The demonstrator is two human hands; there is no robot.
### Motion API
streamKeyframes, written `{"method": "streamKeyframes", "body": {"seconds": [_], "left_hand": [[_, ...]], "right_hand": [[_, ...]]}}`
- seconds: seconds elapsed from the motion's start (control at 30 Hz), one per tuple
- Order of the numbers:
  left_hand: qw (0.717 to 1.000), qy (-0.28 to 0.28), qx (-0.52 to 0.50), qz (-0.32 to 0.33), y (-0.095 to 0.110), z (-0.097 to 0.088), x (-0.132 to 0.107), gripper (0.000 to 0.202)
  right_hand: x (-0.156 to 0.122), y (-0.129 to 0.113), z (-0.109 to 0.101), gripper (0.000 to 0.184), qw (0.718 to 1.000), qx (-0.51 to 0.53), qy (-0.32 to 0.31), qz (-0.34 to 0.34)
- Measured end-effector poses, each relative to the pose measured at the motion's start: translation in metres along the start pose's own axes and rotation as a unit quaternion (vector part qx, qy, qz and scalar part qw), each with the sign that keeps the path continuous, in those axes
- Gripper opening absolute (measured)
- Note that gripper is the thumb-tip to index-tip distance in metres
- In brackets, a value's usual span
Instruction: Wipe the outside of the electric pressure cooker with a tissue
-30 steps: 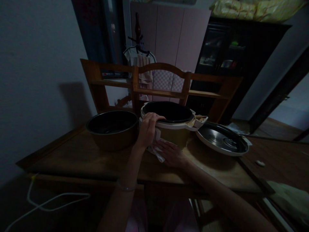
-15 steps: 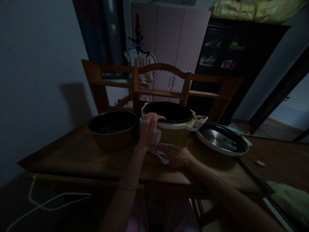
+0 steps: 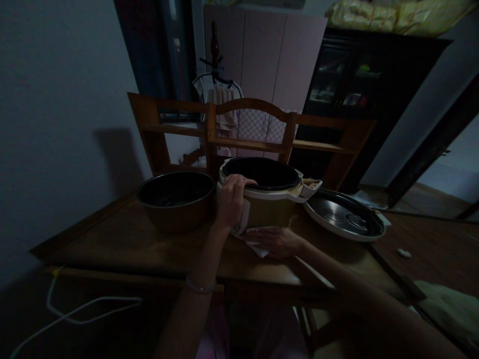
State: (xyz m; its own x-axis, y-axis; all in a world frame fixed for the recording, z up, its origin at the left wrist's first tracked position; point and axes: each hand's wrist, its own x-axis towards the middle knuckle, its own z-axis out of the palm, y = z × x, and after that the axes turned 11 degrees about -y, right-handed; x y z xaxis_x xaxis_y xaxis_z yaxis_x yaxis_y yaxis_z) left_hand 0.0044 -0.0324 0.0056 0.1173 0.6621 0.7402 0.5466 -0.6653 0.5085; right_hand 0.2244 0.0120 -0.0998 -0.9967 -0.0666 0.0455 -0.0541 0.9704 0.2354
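Observation:
A yellow rice cooker [image 3: 270, 208] with a white rim stands open on the wooden table [image 3: 123, 244]. My left hand [image 3: 231, 200] grips the cooker's left rim, fingers curled over the edge. My right hand [image 3: 277, 242] presses a white cloth [image 3: 258, 245] against the foot of the cooker's front wall, fingers laid over the cloth. The cooker's round lid [image 3: 345, 215] lies open to the right, its metal inner face up.
A dark inner pot [image 3: 175, 198] sits on the table left of the cooker. A wooden chair back [image 3: 250, 124] and shelf frame stand behind. A white cable [image 3: 82, 311] hangs off the table's front left. A dark cabinet [image 3: 359, 85] fills the back right.
My right hand has slid the cloth to the right along the cooker's base. My left hand has kept its grip on the rim.

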Motion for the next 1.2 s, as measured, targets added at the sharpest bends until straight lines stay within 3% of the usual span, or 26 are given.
{"method": "streamKeyframes", "body": {"seconds": [0.3,0.6,0.73,1.2], "left_hand": [[1.000,0.015,0.012,0.002,-0.001,0.002,0.000,0.056],[1.000,0.014,0.022,-0.009,0.000,0.002,0.000,0.057],[1.000,0.021,0.010,-0.008,0.000,0.002,0.000,0.057],[1.000,0.018,0.012,-0.021,0.004,0.002,0.001,0.060]], "right_hand": [[-0.016,0.006,-0.007,0.060,0.998,0.043,-0.027,-0.039],[-0.046,0.006,-0.006,0.044,0.999,0.033,-0.036,-0.004],[-0.060,0.006,-0.005,0.050,0.996,0.052,-0.066,0.026],[-0.089,0.010,-0.002,0.056,0.996,0.062,-0.044,0.050]]}}
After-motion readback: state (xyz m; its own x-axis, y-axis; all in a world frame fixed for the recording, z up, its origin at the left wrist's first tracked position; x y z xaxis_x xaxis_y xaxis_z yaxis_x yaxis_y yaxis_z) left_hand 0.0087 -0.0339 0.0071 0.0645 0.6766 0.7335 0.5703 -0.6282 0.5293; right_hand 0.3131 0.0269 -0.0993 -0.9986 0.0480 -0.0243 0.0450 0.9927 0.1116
